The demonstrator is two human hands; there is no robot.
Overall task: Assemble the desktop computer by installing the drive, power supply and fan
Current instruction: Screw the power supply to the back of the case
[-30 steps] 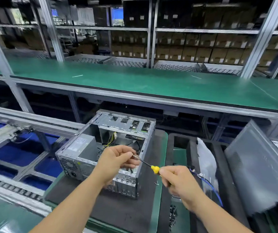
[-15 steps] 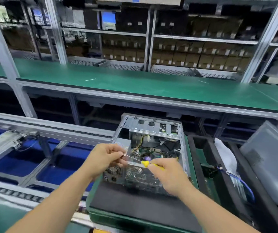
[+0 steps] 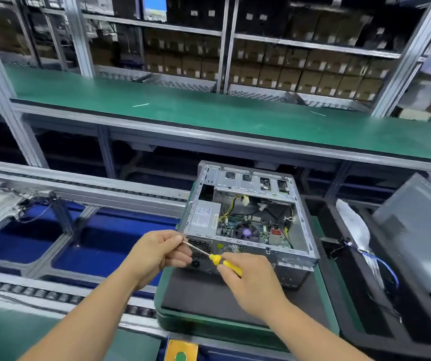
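Since the earlier frame, the computer case (image 3: pixel 248 225) sits further right in view, squarer on. Power supply (image 3: pixel 205 217) and fan (image 3: pixel 245 232) appear fitted; the drive is not clearly visible. Right hand (image 3: pixel 248 280) grips the screwdriver (image 3: pixel 225 261); left hand (image 3: pixel 159 252) pinches its tip, possibly seating a screw.

Open metal computer case (image 3: pixel 251 225) lies on a dark mat, power supply (image 3: pixel 204 217) at its left
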